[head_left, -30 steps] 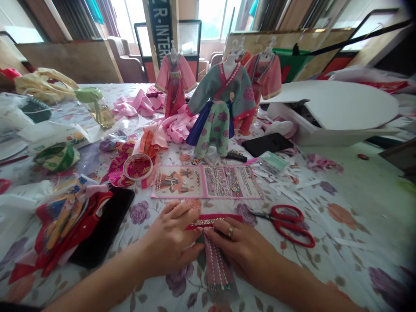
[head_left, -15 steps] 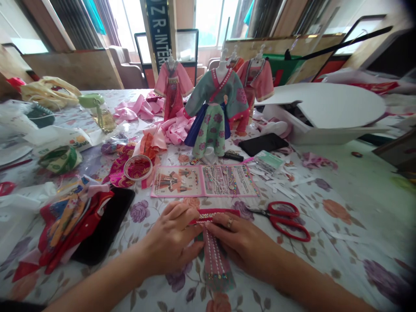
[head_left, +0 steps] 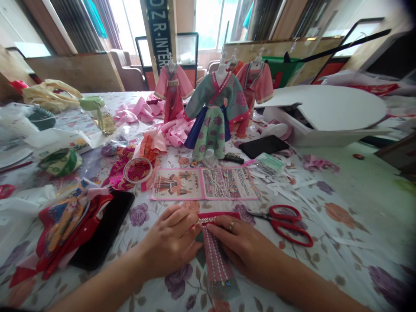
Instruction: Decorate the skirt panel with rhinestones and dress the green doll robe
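Just below the pink-edged leaflet [head_left: 204, 184], on its near side, a beaded piece [head_left: 217, 264] is laid on the flowered tablecloth [head_left: 139, 215], w/ both hands on it. Its top is formed by a red band [head_left: 227, 214] set crosswise, trimmed w/ a dense row of small shiny beads. From the band's middle a narrow mauve panel [head_left: 212, 251], widening slightly, is run out away from the leaflet, striped lengthwise w/ rows of white pearl-like beads & finished near the bottom w/ a line of multicol. beads, blue-green incl. A bit of dk green material is seen at the panel's L side.

The band's L end is covered by the L hand [head_left: 177, 238], fingers half curled, thumb set a little apart from the forefinger; its R end is touched by the R hand [head_left: 243, 240], fingers bent & bunched, a ring [head_left: 231, 225] worn. Whether the band is pinched or just pressed can't be told for either.

R of & below the leaflet, red-handled scissors [head_left: 274, 222] are laid, blades pointed L. Behind the leaflet, a small teal-&-green outfit [head_left: 212, 125] is displayed upright; to the leaflet's R rear, a black phone [head_left: 263, 146] is placed.
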`<control>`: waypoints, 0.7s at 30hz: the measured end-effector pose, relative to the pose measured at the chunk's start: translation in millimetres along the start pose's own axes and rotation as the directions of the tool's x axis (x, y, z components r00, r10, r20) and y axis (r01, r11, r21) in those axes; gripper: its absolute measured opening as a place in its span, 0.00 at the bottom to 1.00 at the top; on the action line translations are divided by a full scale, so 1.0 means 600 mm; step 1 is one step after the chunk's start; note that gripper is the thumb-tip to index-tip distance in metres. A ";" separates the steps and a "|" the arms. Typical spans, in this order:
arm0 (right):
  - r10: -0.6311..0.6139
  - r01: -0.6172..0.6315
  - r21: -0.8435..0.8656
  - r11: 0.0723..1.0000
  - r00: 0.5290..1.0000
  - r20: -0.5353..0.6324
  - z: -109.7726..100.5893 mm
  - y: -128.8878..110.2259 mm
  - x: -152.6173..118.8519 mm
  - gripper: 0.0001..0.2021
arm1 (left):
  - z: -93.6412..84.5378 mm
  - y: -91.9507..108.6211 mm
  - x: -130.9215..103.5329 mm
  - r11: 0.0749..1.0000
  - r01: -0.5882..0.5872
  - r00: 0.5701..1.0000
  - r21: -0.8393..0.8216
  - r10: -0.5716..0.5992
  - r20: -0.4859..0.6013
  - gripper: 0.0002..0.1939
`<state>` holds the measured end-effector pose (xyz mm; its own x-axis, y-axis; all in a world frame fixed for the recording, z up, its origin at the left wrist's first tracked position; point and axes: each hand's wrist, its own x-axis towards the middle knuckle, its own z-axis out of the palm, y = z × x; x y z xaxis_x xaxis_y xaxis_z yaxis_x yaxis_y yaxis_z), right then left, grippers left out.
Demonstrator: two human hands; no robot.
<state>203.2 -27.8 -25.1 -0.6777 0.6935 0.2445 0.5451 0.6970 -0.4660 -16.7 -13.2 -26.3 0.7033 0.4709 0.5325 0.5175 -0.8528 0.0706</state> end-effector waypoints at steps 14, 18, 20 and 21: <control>0.029 -0.030 -0.022 0.999 0.998 -0.049 -0.010 0.002 -0.001 0.15 | -0.005 -0.006 0.013 0.990 0.079 0.984 -0.121 -0.057 0.171 0.12; 0.087 -0.086 0.032 0.996 0.995 -0.042 -0.017 0.004 -0.006 0.17 | -0.003 -0.004 0.005 0.987 0.086 0.993 -0.134 -0.073 0.096 0.10; 0.058 -0.058 0.039 0.998 0.998 -0.012 -0.017 0.004 -0.007 0.17 | -0.002 -0.001 0.005 0.987 0.084 0.995 -0.138 -0.074 0.070 0.12; 0.044 -0.044 0.034 0.998 0.999 -0.005 -0.015 0.004 -0.007 0.17 | -0.002 0.000 0.005 0.987 0.079 0.995 -0.141 -0.070 0.071 0.13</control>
<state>212.1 -27.4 -19.5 -0.6505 0.7244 0.2282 0.5574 0.6594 -0.5045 -15.0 -12.0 -23.7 0.6981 0.5441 0.4654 0.4977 -0.8361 0.2308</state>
